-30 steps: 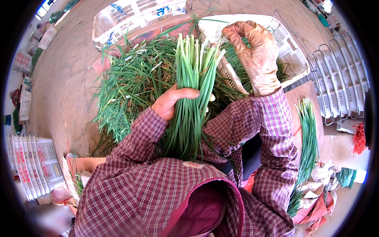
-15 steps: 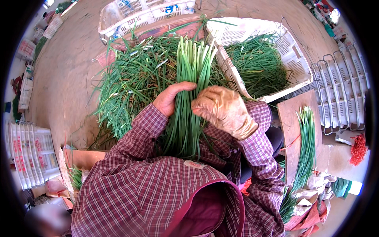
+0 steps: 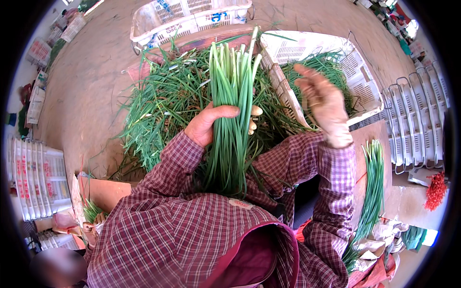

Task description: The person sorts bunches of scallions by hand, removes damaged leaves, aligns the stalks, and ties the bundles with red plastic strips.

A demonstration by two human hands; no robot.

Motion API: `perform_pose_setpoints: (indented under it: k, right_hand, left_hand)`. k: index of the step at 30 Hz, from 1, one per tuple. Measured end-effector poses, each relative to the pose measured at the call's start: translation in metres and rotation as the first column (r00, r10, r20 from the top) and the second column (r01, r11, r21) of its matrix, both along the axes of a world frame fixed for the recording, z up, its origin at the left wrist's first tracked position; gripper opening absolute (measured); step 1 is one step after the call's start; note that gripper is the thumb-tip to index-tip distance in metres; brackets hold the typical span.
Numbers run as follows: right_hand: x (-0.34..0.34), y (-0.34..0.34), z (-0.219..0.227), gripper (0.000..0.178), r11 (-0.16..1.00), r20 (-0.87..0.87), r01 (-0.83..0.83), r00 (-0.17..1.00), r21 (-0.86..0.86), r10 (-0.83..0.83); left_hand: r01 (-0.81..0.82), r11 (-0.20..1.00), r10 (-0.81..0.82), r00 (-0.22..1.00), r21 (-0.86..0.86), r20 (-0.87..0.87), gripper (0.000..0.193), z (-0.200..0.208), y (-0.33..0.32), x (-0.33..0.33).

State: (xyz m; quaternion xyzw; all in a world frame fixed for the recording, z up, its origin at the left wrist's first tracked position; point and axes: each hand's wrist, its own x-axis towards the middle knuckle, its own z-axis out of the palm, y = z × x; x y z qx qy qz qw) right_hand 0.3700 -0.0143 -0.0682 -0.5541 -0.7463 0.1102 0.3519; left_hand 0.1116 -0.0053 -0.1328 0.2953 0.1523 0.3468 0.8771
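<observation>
My left hand, bare, is wrapped round a thick bunch of green chives. Its thumb crosses the front and the fingertips show on the right side of the stems. The pale cut ends point away from me and the leaves hang toward my lap; one stalk stands out above the others. My right hand, in a tan glove, is apart from the bunch, blurred by motion, over the near side of a white crate. Its fingers reach out and nothing shows in them. Loose chives lie in that crate.
A large heap of loose chives lies beyond my left arm. Another white crate stands behind it. On a board at right rests a chive bundle, near stacked crates and red ties. Another person's hand shows at lower left.
My right hand has left the bunch and swung right, over the crate. My left hand keeps hold of the chives, and one stalk now sticks up higher. Another person's hand has appeared at lower left.
</observation>
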Motion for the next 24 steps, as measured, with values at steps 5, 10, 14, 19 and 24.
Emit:
perform_pose_setpoints:
  k: [5, 10, 14, 19, 24]
  right_hand:
    - [-0.017, 0.001, 0.014, 0.019, 0.989, -0.087, 0.042, 0.996, 0.139, -0.03]
    - [-0.057, 0.007, 0.051, 0.018, 0.874, -0.029, -0.059, 0.996, 0.482, 0.083]
    - [-0.084, 0.012, 0.047, 0.014, 0.913, 0.235, -0.023, 0.969, 0.407, -0.081]
    - [-0.09, 0.013, 0.043, 0.014, 0.915, 0.231, -0.015, 0.969, 0.404, -0.086]
    - [-0.087, 0.021, 0.033, 0.011, 0.955, 0.077, -0.036, 0.997, 0.293, 0.014]
  left_hand:
    - [-0.121, 0.989, 0.127, 0.989, 0.085, -0.073, 0.045, 0.016, -0.011, 0.008]
    - [-0.111, 0.984, 0.139, 0.967, 0.14, -0.214, 0.047, 0.02, -0.012, 0.012]
    - [-0.113, 0.983, 0.144, 0.963, 0.144, -0.227, 0.038, 0.032, -0.021, 0.021]
    - [-0.16, 0.963, 0.218, 0.934, 0.216, -0.282, 0.035, 0.031, -0.026, 0.022]
    - [-0.139, 0.956, 0.214, 0.933, 0.258, -0.289, 0.037, 0.028, -0.026, 0.023]
